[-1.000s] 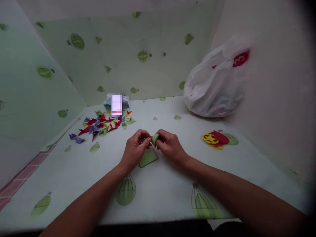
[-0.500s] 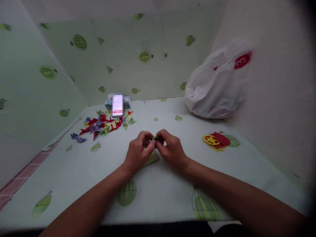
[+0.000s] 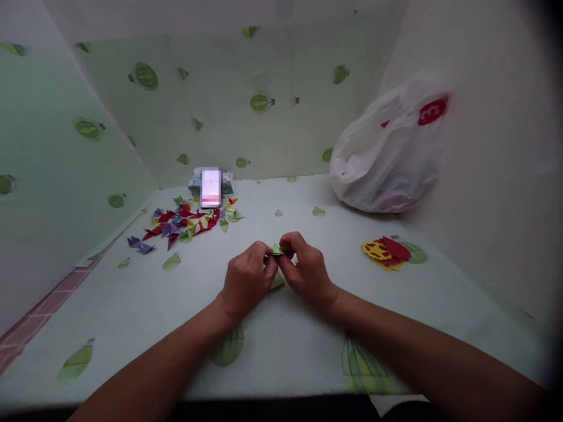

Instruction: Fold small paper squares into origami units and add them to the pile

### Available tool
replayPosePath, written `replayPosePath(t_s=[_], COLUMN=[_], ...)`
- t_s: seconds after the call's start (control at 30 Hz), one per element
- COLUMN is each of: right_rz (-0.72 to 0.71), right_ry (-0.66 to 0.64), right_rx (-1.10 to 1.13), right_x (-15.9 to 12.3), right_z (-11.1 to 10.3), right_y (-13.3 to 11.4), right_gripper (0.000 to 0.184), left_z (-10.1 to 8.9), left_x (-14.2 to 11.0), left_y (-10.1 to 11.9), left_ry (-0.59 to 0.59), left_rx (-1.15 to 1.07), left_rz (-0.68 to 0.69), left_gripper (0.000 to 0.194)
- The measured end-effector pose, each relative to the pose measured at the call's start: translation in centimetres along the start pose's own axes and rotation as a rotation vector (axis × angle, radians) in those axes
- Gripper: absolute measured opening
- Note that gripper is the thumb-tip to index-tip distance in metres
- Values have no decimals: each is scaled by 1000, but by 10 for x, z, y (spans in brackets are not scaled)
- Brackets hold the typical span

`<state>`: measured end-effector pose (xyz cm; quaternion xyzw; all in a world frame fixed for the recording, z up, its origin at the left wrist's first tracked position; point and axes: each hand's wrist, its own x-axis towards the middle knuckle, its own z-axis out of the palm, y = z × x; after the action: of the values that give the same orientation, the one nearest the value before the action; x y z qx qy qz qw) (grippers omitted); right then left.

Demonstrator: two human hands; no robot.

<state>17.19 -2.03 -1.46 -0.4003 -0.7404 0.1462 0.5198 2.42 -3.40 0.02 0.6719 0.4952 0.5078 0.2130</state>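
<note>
Between my fingertips is a small folded piece of green paper (image 3: 277, 250), raised a little above the table. My left hand (image 3: 250, 274) pinches it from the left, thumb against curled fingers. From the right, my right hand (image 3: 308, 266) grips its other side between thumb and forefinger. Below the hands, partly covered by the left one, lies a flat light-green paper (image 3: 277, 282). The folded piece is mostly hidden by the fingers, so its full shape cannot be made out.
Several folded paper cranes (image 3: 187, 223) in mixed colours lie in a heap at the back left. Behind them a lit phone (image 3: 211, 187) leans on a tissue box (image 3: 227, 181). Red and yellow cutouts (image 3: 387, 252) lie to the right, near a white plastic bag (image 3: 387, 158).
My left hand has turned, its fingers curling more tightly around the folded green paper. The paper now shows a lighter pointed face between the hands. The right hand has shifted slightly.
</note>
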Motion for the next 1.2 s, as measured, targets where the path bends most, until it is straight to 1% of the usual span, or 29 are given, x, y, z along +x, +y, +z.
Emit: replayPosePath(t_s=[0.1, 0.2, 0.3, 0.37, 0.4, 0.47, 0.53, 0.6, 0.63, 0.73, 0.8, 1.0, 1.2], right_rz=[-31, -70, -97, -130, -150, -196, -273, -371, -421, -541, -578, -577, -476], right_ry=[15, 68, 92, 93, 93, 87, 70, 46, 37, 29, 41, 56, 58], right_rx=[-20, -24, -4, 0, -6, -36, -80, -136, -160, -194, -194, -223, -219], right_x=[1, 1, 1, 3, 4, 6, 8, 10, 11, 12, 12, 12, 10], right_z=[-1, -2, -4, -5, -6, -8, -9, -9, -9, -8, -8, -8, -7], right_y=[0, -2, -3, -2, 0, 3, 5, 6, 6, 5, 5, 7, 9], right_gripper=[20, 22, 22, 21, 20, 21, 21, 20, 20, 20, 19, 18, 16], left_z=[0, 0, -1, -3, -5, -8, -11, -13, -13, -13, -12, -10, -9], left_x=[-2, -4, -4, -2, -1, 3, 8, 13, 15, 17, 17, 15, 15], left_y=[-2, -4, -2, 2, 4, 8, 9, 9, 9, 7, 7, 5, 5], left_ry=[-24, -32, -33, -58, -77, -127, -164, -186, -185, -210, -219, -220, -226], left_rx=[56, 106, 81, 21, -23, -177, -367, -484, -509, -532, -555, -617, -663], left_rz=[39, 64, 76, 66, 49, -28, -158, -301, -342, -375, -389, -437, -477], left_gripper=[10, 10, 9, 11, 13, 18, 14, 21, 25, 26, 24, 22, 23])
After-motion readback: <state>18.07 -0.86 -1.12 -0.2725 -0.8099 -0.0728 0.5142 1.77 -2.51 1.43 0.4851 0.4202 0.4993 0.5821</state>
